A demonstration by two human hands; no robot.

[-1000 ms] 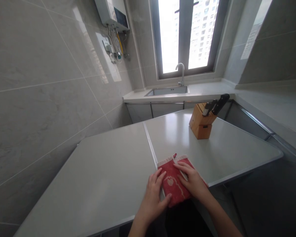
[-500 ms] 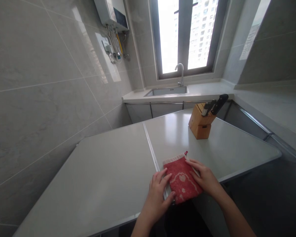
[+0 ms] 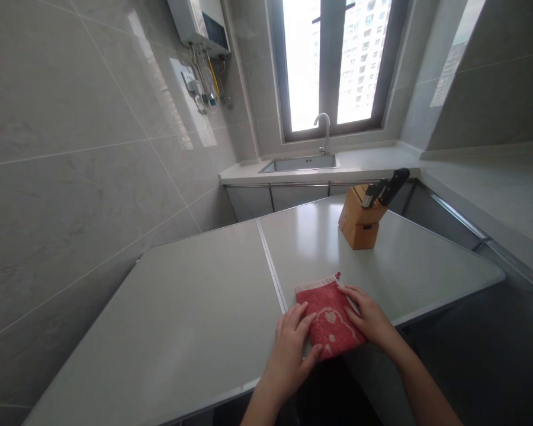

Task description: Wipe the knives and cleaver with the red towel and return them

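Observation:
A folded red towel [image 3: 328, 316] with a pale pattern and a cream border lies on the grey countertop [image 3: 195, 319] near its front edge. My left hand [image 3: 293, 349] rests flat on the towel's left side, fingers spread, thumb at its near corner. My right hand [image 3: 371, 319] presses on the towel's right edge, fingers pointing left. Both hands lie on the cloth without lifting it.
A wooden knife block [image 3: 359, 219] with dark-handled knives stands farther back on the right of the counter. Beyond it are a sink [image 3: 299, 163] with a curved tap [image 3: 324, 130] under a window. A tiled wall runs along the left; the counter's edge drops off at the right.
The towel and both hands have shifted a little to the right and away from me across the counter. My left thumb has slid under the towel's near corner.

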